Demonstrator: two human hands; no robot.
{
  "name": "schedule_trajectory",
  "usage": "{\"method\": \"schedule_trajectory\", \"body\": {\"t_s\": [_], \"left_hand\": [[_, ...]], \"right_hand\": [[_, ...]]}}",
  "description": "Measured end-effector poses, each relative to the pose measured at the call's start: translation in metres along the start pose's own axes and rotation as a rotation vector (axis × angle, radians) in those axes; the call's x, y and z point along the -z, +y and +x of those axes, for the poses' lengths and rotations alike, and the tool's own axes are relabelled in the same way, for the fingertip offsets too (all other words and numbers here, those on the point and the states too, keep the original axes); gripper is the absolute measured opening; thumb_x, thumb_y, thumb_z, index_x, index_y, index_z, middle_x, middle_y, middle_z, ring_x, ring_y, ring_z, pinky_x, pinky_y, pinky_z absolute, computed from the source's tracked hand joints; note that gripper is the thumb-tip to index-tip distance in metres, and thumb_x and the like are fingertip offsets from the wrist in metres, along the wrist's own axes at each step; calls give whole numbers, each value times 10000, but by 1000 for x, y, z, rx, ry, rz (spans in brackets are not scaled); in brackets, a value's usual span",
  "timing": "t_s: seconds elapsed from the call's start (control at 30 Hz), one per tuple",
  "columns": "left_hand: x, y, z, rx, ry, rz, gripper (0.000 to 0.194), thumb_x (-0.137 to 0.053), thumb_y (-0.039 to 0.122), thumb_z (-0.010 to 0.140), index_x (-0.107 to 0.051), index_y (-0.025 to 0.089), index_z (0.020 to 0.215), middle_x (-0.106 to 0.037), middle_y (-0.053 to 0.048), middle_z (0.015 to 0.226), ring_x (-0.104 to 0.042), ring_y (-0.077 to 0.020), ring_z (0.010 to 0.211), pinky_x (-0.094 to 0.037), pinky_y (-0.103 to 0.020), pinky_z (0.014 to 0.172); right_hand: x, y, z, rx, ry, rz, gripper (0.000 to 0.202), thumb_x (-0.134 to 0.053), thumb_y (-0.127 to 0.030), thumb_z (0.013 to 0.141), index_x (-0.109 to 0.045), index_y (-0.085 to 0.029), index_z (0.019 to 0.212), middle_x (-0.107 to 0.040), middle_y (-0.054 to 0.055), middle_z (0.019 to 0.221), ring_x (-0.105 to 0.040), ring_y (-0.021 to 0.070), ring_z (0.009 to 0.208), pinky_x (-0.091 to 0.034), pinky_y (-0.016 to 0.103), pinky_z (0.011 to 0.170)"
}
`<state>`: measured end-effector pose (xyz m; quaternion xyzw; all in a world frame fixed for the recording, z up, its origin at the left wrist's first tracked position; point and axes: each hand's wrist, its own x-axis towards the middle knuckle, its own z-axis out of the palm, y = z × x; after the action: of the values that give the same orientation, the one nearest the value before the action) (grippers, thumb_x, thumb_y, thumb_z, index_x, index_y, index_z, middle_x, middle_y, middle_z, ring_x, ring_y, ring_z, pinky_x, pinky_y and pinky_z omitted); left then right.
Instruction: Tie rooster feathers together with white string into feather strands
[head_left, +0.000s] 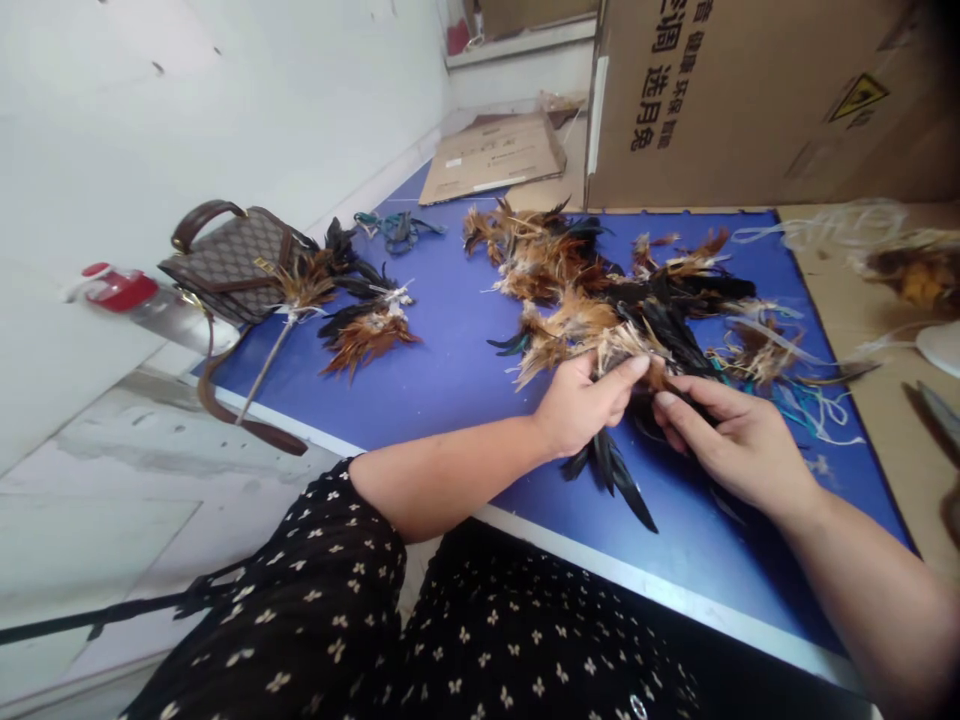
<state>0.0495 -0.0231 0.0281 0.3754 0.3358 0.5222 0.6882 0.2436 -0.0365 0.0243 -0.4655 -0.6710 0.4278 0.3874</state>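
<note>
My left hand (585, 402) is closed on a bundle of feathers (616, 350), its thumb on the pale quill ends; black feathers (615, 480) hang out below it. Just to the right, my right hand (724, 430) pinches a brown feather (660, 377) between thumb and fingers, close to the bundle. Behind both hands lies a large pile of brown and black feathers (555, 255) on the blue table mat (450, 390). The tips of some fingers are hidden by the feathers.
On the left stand a patterned handbag (244, 260) and a red-lidded bottle (150, 305), near a feather bunch on a stick (266, 370) and a smaller feather bunch (371, 335). A cardboard box (735, 110) rises behind. Scissors (937, 415) and tangled strings (821, 410) are at the right.
</note>
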Motion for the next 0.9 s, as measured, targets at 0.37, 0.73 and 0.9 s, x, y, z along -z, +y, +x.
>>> {"method": "schedule_trajectory", "body": {"t_s": [0.37,0.73,0.9], "left_hand": [[21,60,25,-211,440,-201,300,-877,402,950,-759,151,1063,-671,36,751,-595,-77,613,-448,-213,636],[17,3,6,6,-135,121,428,-960,442,846,-826,144,1123,-811,-69,1088,-732,-155,978,-550,-358,1041],[10,-18,-1,60,-203,209,526,-1042,336,718,-797,140,1140,-786,-45,1064,-695,-145,960,-537,-378,1059]], "right_hand": [[13,13,6,-107,159,27,521,-739,-680,1005,-839,-202,1189,-643,10,740,-510,116,535,-388,265,463],[13,5,5,229,213,-185,343,-750,-549,1029,-855,-252,1166,-826,78,1067,-749,226,934,-607,402,932],[5,-5,3,91,120,-34,492,-838,-704,913,-786,-215,883,-764,37,819,-663,176,726,-572,302,703]]}}
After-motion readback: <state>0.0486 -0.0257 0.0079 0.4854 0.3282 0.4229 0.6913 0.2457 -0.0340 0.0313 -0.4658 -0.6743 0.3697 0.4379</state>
